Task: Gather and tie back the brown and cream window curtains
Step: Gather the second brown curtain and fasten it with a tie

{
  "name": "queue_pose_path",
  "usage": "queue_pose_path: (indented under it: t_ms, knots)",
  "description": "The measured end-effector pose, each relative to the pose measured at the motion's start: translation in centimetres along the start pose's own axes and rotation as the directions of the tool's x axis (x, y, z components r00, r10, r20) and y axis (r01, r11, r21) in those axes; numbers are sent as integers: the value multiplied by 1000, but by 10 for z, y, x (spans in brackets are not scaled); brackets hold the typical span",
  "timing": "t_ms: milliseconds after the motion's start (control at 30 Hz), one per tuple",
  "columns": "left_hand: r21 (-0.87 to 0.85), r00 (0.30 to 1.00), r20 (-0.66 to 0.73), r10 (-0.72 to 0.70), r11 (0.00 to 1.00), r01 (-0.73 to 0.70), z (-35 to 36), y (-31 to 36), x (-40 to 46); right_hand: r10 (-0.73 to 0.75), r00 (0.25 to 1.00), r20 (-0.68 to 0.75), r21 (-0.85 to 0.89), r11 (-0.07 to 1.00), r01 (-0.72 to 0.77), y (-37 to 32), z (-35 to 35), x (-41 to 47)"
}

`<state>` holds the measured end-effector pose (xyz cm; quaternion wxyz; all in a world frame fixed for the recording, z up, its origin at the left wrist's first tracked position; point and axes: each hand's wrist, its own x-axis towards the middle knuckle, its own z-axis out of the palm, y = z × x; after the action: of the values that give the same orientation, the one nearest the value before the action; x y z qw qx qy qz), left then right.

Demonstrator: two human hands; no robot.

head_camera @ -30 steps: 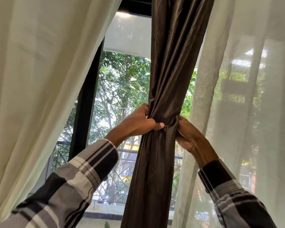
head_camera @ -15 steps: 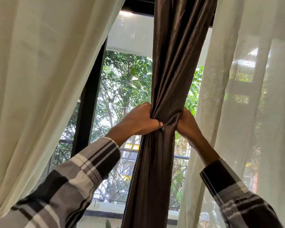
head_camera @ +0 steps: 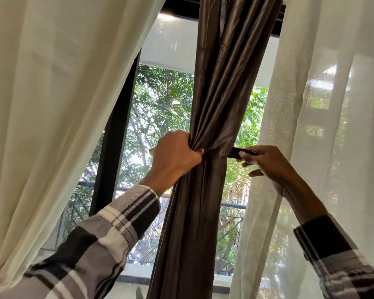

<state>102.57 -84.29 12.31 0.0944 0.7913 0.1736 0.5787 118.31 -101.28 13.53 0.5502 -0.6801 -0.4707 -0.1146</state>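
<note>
Your right hand [head_camera: 268, 164] has come away from the brown curtain [head_camera: 216, 104] since half a second ago: it was pressed against the right side of the gathered waist, and now it sits just to the right of it, fingers curled round a dark strip of tie-back [head_camera: 239, 152] that runs out taut from the pinch point. It looks like a band of the same brown cloth, though backlight from the window leaves its far end hard to make out. That means the wrap is made and you are at the cinching stage; the knot itself is not yet shown as done. Your left hand [head_camera: 175, 156] has kept its place, fist clamped on the left side of the waist, thumb across the folds, so the two hands are now apart with the bunched fabric between them. The brown curtain is a satiny, slightly glossy weave with fine stitched motifs, falling in narrow vertical pleats above the pinch and flaring looser below it. Left of it hangs a cream curtain [head_camera: 52, 104], opaque and matte, swept aside; right of it hangs a sheer cream panel [head_camera: 324, 126], open-weave and translucent, ungathered.
</note>
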Motion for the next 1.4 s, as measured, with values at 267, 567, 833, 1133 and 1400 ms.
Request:
queue_pose_path:
  t_ms: [267, 567, 833, 1133, 1400]
  knots:
    - [76, 993, -120, 11, 997, -2, 10, 7, -4, -193, 955, -227, 23, 979, 203, -26, 10, -30]
    - [140, 882, -338, 327, 945, -296, 15, 14, -21, -369, 886, -280, 11, 922, 388, -49, 68, -36]
    - [-103, 947, 68, 313, 947, -305, 3, 10, -25, -372, 893, -252, 28, 920, 391, -53, 83, -40]
    - [-548, 917, 358, 173, 835, 57, -16, 2, -18, -418, 898, -133, -83, 908, 411, -49, 83, -45]
    - [-553, 959, 281, 36, 823, 131, -11, -6, -13, -464, 886, 22, -153, 874, 461, -35, 92, -69]
